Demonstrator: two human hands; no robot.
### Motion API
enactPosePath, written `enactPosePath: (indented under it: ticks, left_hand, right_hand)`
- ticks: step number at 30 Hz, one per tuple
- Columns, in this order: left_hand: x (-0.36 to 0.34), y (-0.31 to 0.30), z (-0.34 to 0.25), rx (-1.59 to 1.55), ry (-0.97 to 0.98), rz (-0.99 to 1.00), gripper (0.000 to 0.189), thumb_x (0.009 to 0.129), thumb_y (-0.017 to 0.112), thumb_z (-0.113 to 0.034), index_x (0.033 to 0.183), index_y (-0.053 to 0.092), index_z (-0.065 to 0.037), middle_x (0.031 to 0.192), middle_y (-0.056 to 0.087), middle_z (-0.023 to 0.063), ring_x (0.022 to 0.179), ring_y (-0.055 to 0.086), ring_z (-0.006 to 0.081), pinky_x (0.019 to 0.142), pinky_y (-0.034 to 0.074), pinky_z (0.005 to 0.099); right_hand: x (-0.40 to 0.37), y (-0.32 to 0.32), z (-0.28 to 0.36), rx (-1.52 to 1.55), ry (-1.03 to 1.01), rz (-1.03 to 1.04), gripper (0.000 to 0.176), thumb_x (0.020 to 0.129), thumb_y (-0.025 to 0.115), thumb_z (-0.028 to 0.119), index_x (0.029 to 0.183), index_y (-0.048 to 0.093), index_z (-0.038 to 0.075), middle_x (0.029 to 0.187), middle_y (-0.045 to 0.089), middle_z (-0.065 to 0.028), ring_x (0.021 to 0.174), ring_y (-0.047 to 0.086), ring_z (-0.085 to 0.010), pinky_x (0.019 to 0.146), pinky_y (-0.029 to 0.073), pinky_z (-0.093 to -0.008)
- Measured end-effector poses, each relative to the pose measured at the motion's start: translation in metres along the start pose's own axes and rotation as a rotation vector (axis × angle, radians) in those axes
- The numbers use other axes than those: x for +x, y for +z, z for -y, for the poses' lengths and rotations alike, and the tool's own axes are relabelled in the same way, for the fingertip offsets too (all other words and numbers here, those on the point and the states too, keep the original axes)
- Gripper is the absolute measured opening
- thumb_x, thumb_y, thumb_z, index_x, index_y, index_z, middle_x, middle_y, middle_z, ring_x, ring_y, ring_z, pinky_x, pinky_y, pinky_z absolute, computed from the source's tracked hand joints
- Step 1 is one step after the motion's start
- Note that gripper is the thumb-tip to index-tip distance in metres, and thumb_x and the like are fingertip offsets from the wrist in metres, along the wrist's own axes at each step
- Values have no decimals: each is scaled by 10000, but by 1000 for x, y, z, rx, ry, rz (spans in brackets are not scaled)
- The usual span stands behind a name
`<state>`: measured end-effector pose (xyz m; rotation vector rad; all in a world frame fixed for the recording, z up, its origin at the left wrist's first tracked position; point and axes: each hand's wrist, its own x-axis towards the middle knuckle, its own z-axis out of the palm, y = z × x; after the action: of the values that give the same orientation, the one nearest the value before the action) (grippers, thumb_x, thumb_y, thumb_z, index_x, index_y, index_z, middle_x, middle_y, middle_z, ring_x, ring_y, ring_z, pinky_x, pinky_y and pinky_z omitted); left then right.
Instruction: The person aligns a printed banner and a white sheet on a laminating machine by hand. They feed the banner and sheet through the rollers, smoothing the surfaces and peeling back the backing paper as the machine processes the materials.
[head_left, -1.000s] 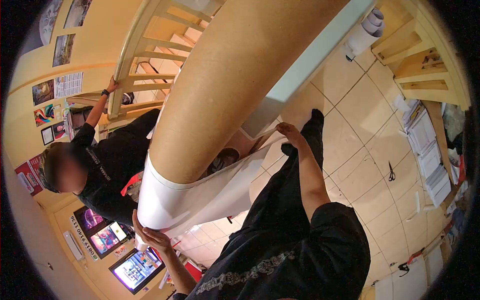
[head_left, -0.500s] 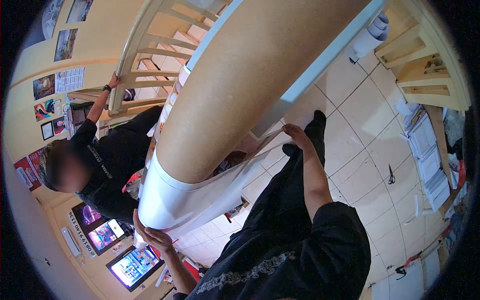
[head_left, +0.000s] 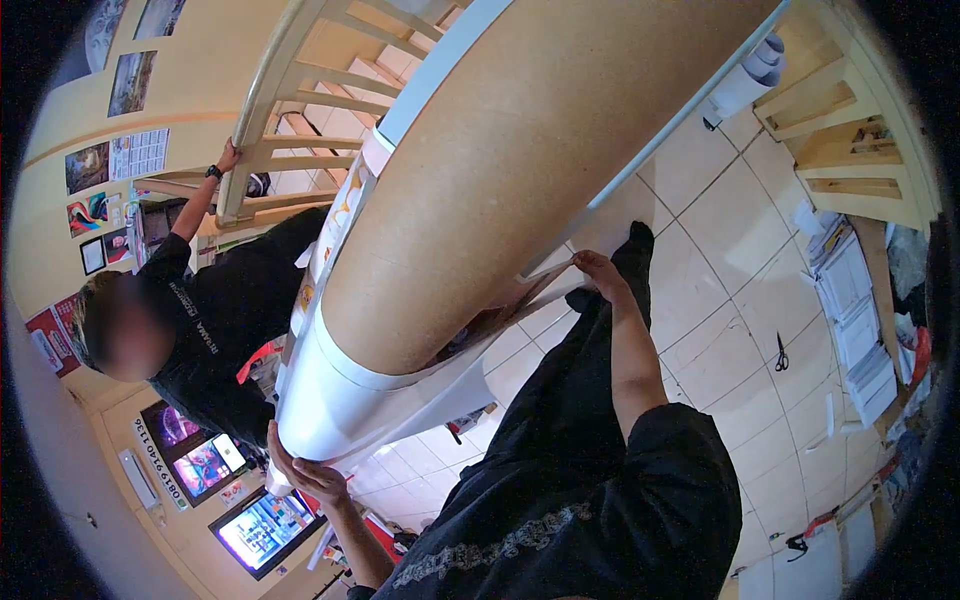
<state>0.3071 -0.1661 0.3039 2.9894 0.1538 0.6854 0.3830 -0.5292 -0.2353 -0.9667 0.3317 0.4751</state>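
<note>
by smooth brown surface (head_left: 480,190), curved glossy white sheet (head_left: 330,405), left hand (head_left: 312,480) cupping it; right hand (head_left: 601,274) pinching edge

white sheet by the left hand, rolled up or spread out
Spread out where visible: the white sheet makes one broad, smooth curve, the left hand against its lower edge.

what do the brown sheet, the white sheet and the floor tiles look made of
Brown sheet: probably kraft-type paper; plain tan, mostly matte.
White sheet: paper or vinyl, hard to tell; soft sheen along its curve.
Floor tiles: likely glazed ceramic; pale, smooth squares with dark joints.
</note>
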Motion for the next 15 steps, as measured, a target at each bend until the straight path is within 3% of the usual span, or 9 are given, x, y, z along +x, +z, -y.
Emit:
enactPosePath:
  ticks: [5,8,13,15]
  left_hand:
    - [0,1,2,-16,9,-10,690,1058,176,-466,1346,492,76,1354,539,232,1268,506,367,1086,373,449]
    - [1,2,2,4,-2,-16,693,1057,173,-467,1341,495,77,1350,541,236,1259,514,370,1081,378,455]
    - [1,1,0,-3,11,4,695,1058,178,-472,1351,475,84,1367,518,237,1251,518,362,1067,399,454]
    - [1,0,1,-4,27,17,696,1061,188,-478,1367,451,90,1388,495,235,1250,516,354,1056,417,448]
  right_hand:
    - [-3,-6,-3,9,-42,37,266,913,718,319,1038,697,85,944,656,56,958,555,-82,892,406,-263]
    - [-10,-7,2,18,40,-6,286,901,729,343,1030,697,90,949,654,58,971,556,-86,921,386,-258]
    - [-11,-16,-11,122,-101,50,344,889,740,320,1148,696,98,1015,679,49,964,568,-90,888,419,-282]
    - [-13,-20,-15,137,-4,-39,356,894,732,296,1185,686,97,1054,685,36,975,580,-97,878,434,-285]
